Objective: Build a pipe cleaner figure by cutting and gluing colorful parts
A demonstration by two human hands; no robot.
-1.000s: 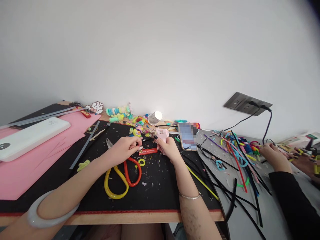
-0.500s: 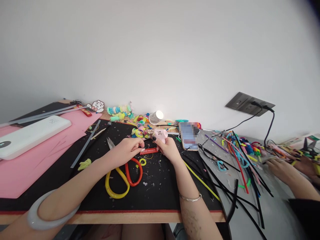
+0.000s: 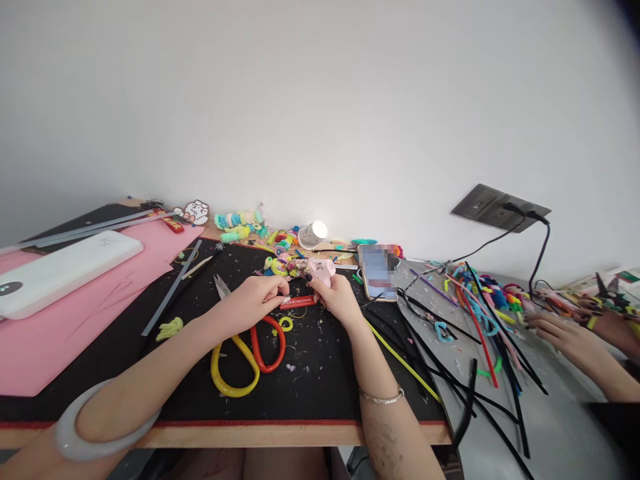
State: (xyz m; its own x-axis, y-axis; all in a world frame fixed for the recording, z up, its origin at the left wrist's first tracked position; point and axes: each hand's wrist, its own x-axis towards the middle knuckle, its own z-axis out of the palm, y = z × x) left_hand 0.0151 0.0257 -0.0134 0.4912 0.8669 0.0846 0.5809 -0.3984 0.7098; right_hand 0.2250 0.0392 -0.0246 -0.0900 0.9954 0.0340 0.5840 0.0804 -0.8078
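My right hand (image 3: 333,293) is wrapped round a pink hot glue gun (image 3: 323,269), whose decorated nozzle end points left. Opposite it, my left hand (image 3: 265,293) is closed in a pinch, and whatever sits between the fingertips is too small to make out. A red strip with white printing (image 3: 296,303) lies between the two hands, near the left fingertips. Scissors (image 3: 267,360) with one yellow and one red handle lie partly under my left wrist. Close by on the black mat (image 3: 320,393) is a small yellow ring (image 3: 285,324).
A phone (image 3: 379,272) leans at the back right beside a paper cup (image 3: 313,235). Pipe cleaners (image 3: 480,333) spread over the grey surface. At left a white power bank (image 3: 75,270) rests on pink sheets (image 3: 125,307). A co-worker's hands (image 3: 570,337) work at far right.
My two hands and the glue gun stay almost where they were. At far right the co-worker's nearer hand has shifted slightly.
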